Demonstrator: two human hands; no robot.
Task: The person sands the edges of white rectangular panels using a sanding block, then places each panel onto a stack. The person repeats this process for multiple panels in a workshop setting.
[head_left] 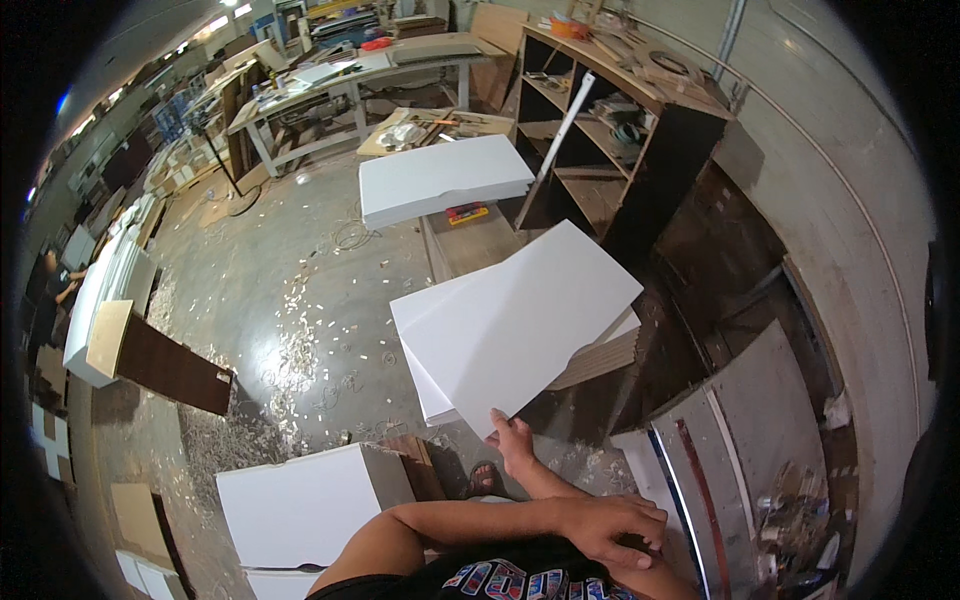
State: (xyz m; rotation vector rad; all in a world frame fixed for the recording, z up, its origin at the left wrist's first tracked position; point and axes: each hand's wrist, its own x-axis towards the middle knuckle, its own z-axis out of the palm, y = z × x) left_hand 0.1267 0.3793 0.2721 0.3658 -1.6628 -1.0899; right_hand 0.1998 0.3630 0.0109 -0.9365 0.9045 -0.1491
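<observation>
A white rectangular panel (525,315) lies skewed across a stack of similar white panels (425,375). My right hand (512,440) pinches its near corner, thumb on top and the other fingers partly hidden. My left forearm crosses in front of my body, over my right arm. My left hand (612,530) rests on the right arm near the elbow, its fingers loosely bent and apart, holding nothing. The lower panels' layered edges (600,355) show at the stack's right side.
Beyond the stack stands another pile of white panels (445,175). A dark open shelf unit (665,180) is at the far right, a workbench (350,75) at the back. White panels (300,505) stand at lower left; a metal-edged machine surface (745,450) is at right. Shavings (290,370) litter the floor.
</observation>
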